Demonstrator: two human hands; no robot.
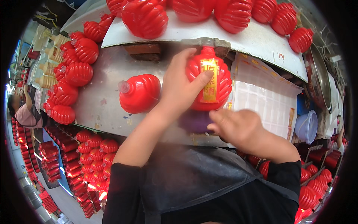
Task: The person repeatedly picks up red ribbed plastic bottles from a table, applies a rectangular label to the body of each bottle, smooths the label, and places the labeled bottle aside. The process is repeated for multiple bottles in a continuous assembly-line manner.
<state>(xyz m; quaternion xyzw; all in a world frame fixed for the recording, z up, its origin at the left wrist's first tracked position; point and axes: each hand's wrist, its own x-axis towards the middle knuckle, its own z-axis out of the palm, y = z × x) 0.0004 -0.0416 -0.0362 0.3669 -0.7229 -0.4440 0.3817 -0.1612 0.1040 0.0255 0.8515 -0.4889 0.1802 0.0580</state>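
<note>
A red ribbed plastic bottle (225, 86) lies with its clear neck pointing away from me, by a block at the far board's edge. My left hand (182, 82) is closed round its left side, the thumb pressed on the gold and red label (210, 95). Just below the bottle's base, my right hand (238, 125) has curled fingers and is smeared by motion. Beside those fingers is a blurred purple thing (195, 122), possibly cloth; whether I grip it is unclear. Left of my left forearm, another red bottle (141, 93), with no label showing, lies on the metal table.
Red bottles (145, 18) line the raised white board (253, 39), and more crowd the table's left edge (78, 72). A sheet of labels (261, 97) lies to the right, near a pale blue bucket (306, 127). Stacked red bottles (97, 155) stand below; a person (28, 112) is far left.
</note>
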